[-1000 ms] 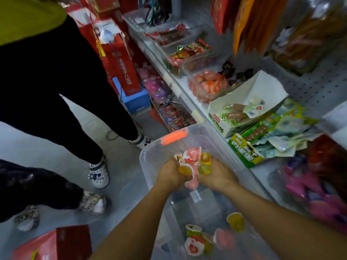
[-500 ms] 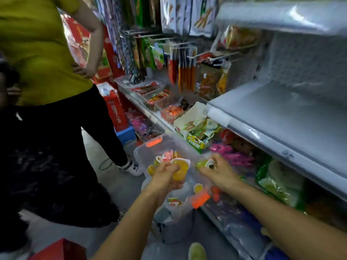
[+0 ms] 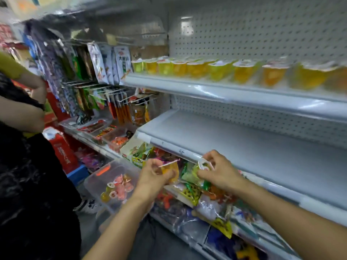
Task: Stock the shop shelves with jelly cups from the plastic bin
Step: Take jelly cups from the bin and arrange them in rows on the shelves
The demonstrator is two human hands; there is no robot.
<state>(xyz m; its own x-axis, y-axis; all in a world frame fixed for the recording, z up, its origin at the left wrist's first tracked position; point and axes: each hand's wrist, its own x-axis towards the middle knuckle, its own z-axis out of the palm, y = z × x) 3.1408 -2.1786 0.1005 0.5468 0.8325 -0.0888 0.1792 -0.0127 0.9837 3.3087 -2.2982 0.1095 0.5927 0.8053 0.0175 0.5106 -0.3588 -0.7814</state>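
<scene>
My left hand (image 3: 153, 174) grips an orange-yellow jelly cup (image 3: 171, 170) in front of the middle shelf's edge. My right hand (image 3: 219, 170) pinches a green-yellow jelly cup (image 3: 200, 167) with a white lid, right against the front lip of the bare white middle shelf (image 3: 244, 147). The clear plastic bin (image 3: 112, 182) with orange latches sits low at the left and holds several pink and yellow jelly cups. A row of yellow and orange jelly cups (image 3: 216, 69) lines the upper shelf (image 3: 206, 89).
Two people (image 3: 28, 147) stand close on the left in the aisle. Snack packets (image 3: 197, 194) crowd the lower shelf under my hands. Hanging packets (image 3: 90, 77) fill pegs at the back left. Red boxes (image 3: 62, 147) stand on the floor.
My view has swung up from the bin to the shelves. Both hands rose out of the bin with jelly cups and now sit at the middle shelf's front edge.
</scene>
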